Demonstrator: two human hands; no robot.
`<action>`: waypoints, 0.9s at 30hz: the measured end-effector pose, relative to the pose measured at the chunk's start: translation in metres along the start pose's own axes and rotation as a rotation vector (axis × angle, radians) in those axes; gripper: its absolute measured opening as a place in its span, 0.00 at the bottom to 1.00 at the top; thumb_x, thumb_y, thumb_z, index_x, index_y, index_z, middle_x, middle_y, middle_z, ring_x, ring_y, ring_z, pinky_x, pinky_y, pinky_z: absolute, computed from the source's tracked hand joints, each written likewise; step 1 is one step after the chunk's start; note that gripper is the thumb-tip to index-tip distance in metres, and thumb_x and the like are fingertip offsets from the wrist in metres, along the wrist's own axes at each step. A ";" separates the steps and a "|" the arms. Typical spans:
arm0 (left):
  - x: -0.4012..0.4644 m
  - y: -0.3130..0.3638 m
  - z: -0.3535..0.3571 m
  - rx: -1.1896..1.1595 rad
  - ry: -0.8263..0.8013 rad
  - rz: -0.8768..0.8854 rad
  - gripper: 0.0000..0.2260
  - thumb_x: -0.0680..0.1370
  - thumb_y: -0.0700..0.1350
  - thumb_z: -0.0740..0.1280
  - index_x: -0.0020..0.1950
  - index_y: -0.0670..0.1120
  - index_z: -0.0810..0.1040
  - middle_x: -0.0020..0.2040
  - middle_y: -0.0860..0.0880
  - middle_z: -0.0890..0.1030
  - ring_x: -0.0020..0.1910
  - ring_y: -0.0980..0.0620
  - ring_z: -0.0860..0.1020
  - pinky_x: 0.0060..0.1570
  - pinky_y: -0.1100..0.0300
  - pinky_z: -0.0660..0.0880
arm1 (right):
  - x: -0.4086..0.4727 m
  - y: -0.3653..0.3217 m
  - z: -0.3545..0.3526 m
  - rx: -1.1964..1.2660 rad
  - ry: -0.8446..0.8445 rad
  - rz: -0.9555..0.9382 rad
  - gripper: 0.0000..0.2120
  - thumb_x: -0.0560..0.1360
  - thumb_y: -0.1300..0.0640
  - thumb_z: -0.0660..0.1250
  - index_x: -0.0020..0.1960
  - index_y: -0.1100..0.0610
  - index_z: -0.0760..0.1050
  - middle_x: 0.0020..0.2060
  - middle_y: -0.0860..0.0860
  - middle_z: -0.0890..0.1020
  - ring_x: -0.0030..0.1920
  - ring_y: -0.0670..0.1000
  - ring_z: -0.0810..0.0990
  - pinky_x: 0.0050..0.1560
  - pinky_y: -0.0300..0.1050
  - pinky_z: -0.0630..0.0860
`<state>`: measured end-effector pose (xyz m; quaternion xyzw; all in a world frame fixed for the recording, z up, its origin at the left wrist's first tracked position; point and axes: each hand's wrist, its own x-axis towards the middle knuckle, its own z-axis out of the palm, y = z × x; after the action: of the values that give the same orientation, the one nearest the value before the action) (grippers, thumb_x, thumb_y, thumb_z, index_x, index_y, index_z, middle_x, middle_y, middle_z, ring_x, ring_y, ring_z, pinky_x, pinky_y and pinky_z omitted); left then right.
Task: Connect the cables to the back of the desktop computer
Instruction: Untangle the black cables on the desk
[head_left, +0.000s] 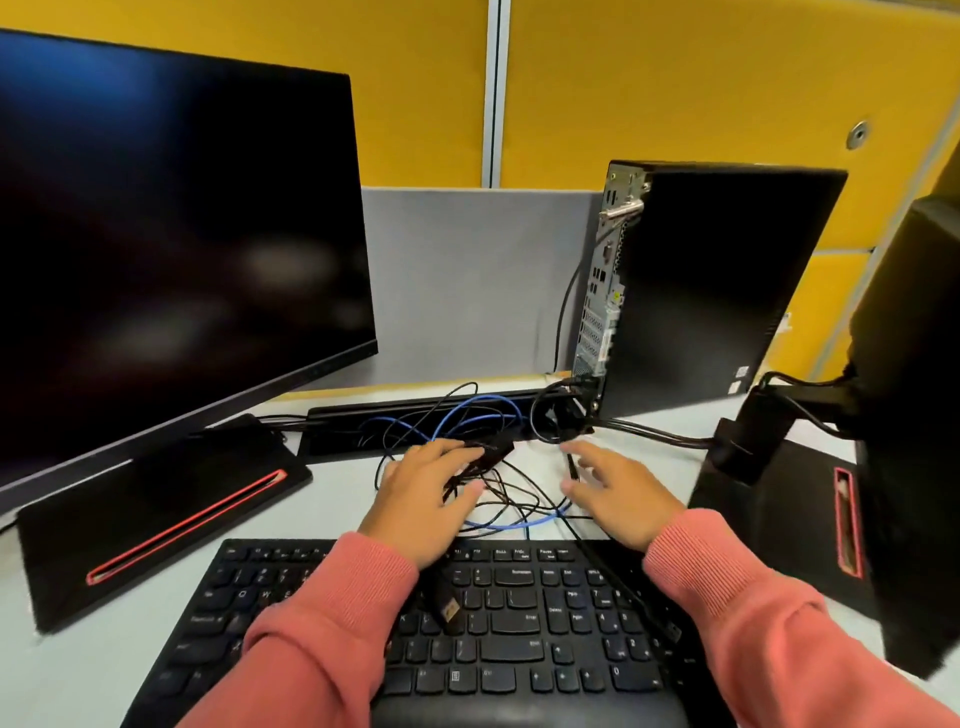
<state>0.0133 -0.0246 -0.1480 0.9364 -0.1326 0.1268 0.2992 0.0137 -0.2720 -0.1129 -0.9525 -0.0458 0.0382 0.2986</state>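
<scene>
Upright, the desktop computer (717, 291) turns its ports leftward.

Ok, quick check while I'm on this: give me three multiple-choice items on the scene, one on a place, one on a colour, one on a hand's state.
1. Where does the desktop computer stand?
A. right of the cable tangle, ports facing left
B. flat under the keyboard
C. left of the big monitor

2. What colour is the one coloured cable in the tangle?
A. green
B. blue
C. red

3. What is the left hand doing?
A. typing on the keyboard
B. resting flat on bare desk
C. holding a bundle of black cables

Answers: 1 A, its port panel faces left toward the cables. 2 B, blue loops run among the black leads. 3 C, fingers and thumb close round the black cables.
</scene>
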 end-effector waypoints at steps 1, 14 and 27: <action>0.001 -0.001 0.000 0.005 0.049 -0.013 0.17 0.82 0.54 0.64 0.71 0.60 0.75 0.69 0.60 0.72 0.71 0.55 0.66 0.69 0.57 0.59 | 0.000 0.003 0.004 -0.035 -0.038 0.009 0.22 0.80 0.50 0.66 0.74 0.45 0.69 0.70 0.50 0.73 0.70 0.53 0.71 0.71 0.47 0.66; 0.013 -0.013 0.001 -0.256 0.054 -0.227 0.18 0.77 0.41 0.72 0.64 0.59 0.79 0.48 0.56 0.80 0.41 0.55 0.77 0.43 0.63 0.75 | 0.004 0.038 -0.001 0.105 0.233 0.093 0.17 0.73 0.69 0.68 0.48 0.46 0.77 0.42 0.50 0.81 0.43 0.51 0.80 0.43 0.40 0.73; 0.009 -0.006 -0.020 -0.553 0.429 -0.334 0.12 0.78 0.33 0.70 0.55 0.48 0.85 0.48 0.53 0.84 0.38 0.72 0.77 0.39 0.79 0.70 | -0.002 0.033 -0.004 -0.044 0.235 0.014 0.15 0.77 0.66 0.65 0.53 0.46 0.77 0.45 0.47 0.79 0.46 0.49 0.78 0.43 0.41 0.74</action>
<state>0.0201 -0.0092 -0.1323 0.7811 0.0583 0.2288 0.5780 0.0140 -0.3013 -0.1283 -0.9571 -0.0049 -0.0727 0.2806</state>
